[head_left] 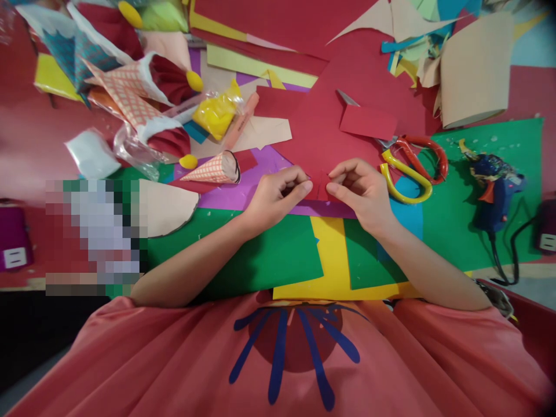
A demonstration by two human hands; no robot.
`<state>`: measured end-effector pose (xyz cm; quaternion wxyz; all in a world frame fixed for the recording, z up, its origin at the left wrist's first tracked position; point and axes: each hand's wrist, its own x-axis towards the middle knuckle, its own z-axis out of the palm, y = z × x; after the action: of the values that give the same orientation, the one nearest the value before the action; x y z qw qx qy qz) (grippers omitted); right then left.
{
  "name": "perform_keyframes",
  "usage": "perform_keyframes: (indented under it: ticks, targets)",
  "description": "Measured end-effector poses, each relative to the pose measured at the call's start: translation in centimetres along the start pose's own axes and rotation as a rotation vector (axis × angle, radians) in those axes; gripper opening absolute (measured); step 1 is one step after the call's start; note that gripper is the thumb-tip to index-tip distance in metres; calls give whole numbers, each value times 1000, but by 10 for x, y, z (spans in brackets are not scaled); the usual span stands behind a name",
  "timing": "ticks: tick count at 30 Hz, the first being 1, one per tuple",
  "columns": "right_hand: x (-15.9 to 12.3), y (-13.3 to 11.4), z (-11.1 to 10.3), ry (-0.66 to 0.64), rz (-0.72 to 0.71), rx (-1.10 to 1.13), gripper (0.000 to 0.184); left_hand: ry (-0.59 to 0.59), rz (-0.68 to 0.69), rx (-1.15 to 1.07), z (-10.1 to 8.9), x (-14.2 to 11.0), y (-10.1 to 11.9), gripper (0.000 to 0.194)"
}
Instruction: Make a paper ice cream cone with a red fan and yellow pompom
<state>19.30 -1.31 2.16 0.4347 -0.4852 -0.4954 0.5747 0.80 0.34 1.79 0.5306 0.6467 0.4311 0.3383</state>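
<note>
Thumb and forefinger of my left hand are pinched together, and my right hand mirrors it a short gap away. Between the fingertips shows a small piece of red paper, its edges hard to tell from the red sheet behind. Scissors with red and yellow handles lie just beyond my right hand, a red paper rectangle over their blades. Left of my left hand rests a small checked paper cone. A beige paper piece with a curved edge lies closer to me.
A blue glue gun with a black cord lies on green card at right. Larger paper cones and a yellow packet crowd the left back. A beige paper cylinder stands at back right, beside paper scraps.
</note>
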Motion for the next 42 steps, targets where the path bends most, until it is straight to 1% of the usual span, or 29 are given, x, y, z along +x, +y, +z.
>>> perform_keyframes:
  ticks: [6,13,22,31,38,42]
  targets:
    - [-1,-1,0,-9,10,1,22,1,-5,11,0,1,0,32]
    - [0,-1,0,6,3,13,17,-1,-8,8,0,0,0,27]
    - [0,-1,0,8,10,-14,21,1,-7,24,-1,1,0,30]
    - [1,-1,0,0,5,1,21,0,-3,31,0,0,-1,26]
    - [1,-1,0,2,8,-8,24,-2,-21,19,-1,0,0,29]
    - [1,-1,0,0,1,-2,21,-7,-5,24,0,0,0,28]
